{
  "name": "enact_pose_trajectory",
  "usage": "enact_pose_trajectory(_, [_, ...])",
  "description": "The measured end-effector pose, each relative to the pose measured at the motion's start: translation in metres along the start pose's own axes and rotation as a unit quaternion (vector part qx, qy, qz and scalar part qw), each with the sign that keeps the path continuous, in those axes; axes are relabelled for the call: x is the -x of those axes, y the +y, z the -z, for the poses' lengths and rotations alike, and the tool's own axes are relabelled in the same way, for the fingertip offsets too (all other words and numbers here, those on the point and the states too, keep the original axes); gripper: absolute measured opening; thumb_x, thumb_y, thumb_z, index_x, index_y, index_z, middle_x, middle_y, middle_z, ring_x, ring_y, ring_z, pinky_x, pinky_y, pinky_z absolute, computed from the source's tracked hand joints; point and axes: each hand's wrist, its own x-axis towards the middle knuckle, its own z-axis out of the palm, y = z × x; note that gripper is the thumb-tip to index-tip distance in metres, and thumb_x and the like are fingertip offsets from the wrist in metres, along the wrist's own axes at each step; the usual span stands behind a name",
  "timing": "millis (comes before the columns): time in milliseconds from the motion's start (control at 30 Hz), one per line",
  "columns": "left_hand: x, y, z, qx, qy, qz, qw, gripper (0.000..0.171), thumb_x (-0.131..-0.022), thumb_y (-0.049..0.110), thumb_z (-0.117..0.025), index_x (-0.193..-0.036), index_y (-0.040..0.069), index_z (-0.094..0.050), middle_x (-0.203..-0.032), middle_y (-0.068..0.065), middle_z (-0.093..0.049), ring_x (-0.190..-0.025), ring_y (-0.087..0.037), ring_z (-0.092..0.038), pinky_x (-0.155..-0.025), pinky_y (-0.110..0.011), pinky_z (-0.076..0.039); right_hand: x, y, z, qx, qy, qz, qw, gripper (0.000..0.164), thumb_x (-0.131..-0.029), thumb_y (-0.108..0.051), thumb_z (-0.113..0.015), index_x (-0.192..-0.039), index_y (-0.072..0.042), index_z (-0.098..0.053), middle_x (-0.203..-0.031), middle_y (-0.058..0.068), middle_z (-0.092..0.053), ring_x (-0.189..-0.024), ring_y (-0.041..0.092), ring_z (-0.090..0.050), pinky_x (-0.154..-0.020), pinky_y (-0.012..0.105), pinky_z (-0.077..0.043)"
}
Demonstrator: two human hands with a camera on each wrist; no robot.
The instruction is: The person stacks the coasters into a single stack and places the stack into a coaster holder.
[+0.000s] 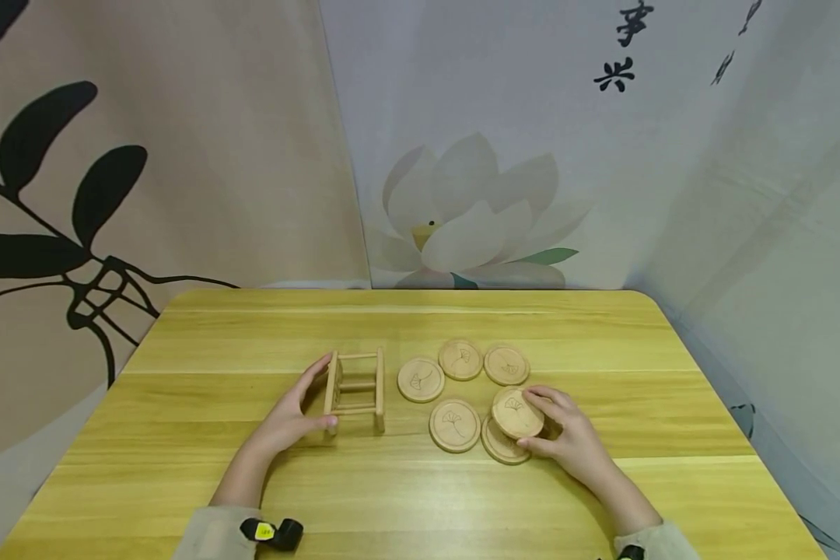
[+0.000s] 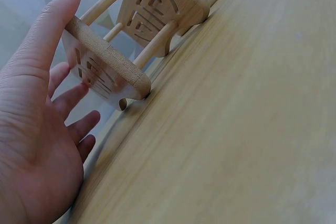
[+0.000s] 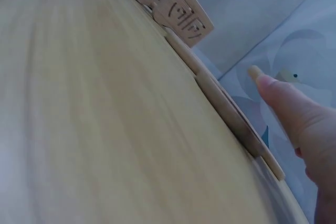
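Over the right-hand end of the coaster cluster, here's the round wooden coaster (image 1: 516, 412) in my right hand (image 1: 577, 439), pinched at its edge by thumb and fingers, raised off the table, its engraved fan-shaped leaf facing up! Seen from my head, it partly covers a lower coaster (image 1: 498, 445), which lies flat. Just left of that one, a near coaster (image 1: 455, 425); beyond them, an arc of three more: the left coaster (image 1: 421, 379), the middle coaster (image 1: 460, 360), the far right coaster (image 1: 507, 365).

Over to the left, the wooden coaster rack (image 1: 380, 397) stands on the table, two slotted panels joined by rods. My left hand (image 1: 287, 424) has it by the left panel, thumb on the near edge, fingertips reaching the far side. All this on a yellow wood-grain table (image 1: 392, 505), my pale sleeves (image 1: 217, 533) at its near side, and behind it a cloth backdrop printed with a white lotus (image 1: 472, 218).
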Motion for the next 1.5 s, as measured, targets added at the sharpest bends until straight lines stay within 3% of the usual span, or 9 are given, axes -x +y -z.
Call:
enact_pose_trajectory(200, [0.0, -0.001, 0.0, -0.001, 0.002, -0.003, 1.0, 0.099, -0.077, 0.009, -0.079, -0.153, 0.034, -0.021, -0.155, -0.01, -0.021, -0.14, -0.042, -0.008, -0.098, -0.077, -0.005, -0.002, -0.007, -0.007, -0.007, -0.001, 0.018, 1.0, 0.077, -0.068, -0.032, -0.085, -0.133, -0.005, -0.056, -0.136, 0.008, -0.05, -0.127, 0.027, -0.041, -0.105, 0.016, -0.025])
enact_pose_trajectory(400, [0.0, 0.0, -0.001, 0.0, 0.003, 0.0, 1.0, 0.099, -0.077, 0.009, -0.079, -0.153, 0.035, -0.021, -0.155, -0.009, -0.021, -0.14, -0.042, -0.01, -0.098, -0.076, -0.005, -0.003, -0.012, -0.014, -0.001, -0.001, 0.032, 0.999, 0.077, -0.066, -0.032, -0.085, -0.132, -0.005, -0.057, -0.135, 0.005, -0.051, -0.126, 0.029, -0.041, -0.102, 0.05, -0.036])
enact_pose_trajectory(500, [0.0, 0.0, -0.001, 0.0, 0.002, 0.001, 1.0, 0.099, -0.077, 0.009, -0.079, -0.153, 0.034, -0.021, -0.155, -0.01, -0.021, -0.14, -0.043, -0.01, -0.097, -0.077, -0.006, -0.005, -0.014, -0.018, -0.005, -0.001, 0.037, 0.999, 0.077, -0.066, -0.032, -0.085, -0.132, -0.004, -0.057, -0.135, 0.006, -0.051, -0.126, 0.031, -0.041, -0.099, 0.058, -0.036])
enact_pose_trajectory(933, [0.0, -0.002, -0.001, -0.002, 0.003, 0.002, 1.0, 0.098, -0.078, 0.01, -0.078, -0.153, 0.034, -0.021, -0.156, -0.01, -0.021, -0.14, -0.042, -0.011, -0.098, -0.076, -0.006, -0.012, -0.029, -0.031, -0.006, -0.031, 0.043, 0.999, 0.077, -0.07, -0.033, -0.083, -0.135, -0.005, -0.054, -0.137, 0.01, -0.049, -0.128, 0.029, -0.038, -0.101, 0.058, -0.034])
enact_pose_trajectory(1500, [0.001, 0.001, -0.001, -0.002, 0.003, 0.01, 0.9999, 0.097, -0.078, 0.01, -0.079, -0.153, 0.032, -0.021, -0.157, -0.01, -0.018, -0.14, -0.043, -0.011, -0.097, -0.077, -0.007, -0.018, -0.04, -0.048, 0.018, -0.03, 0.074, 0.997, 0.077, -0.069, -0.039, -0.081, -0.133, -0.005, -0.057, -0.135, 0.007, -0.052, -0.126, 0.027, -0.042, -0.1, 0.056, -0.036])
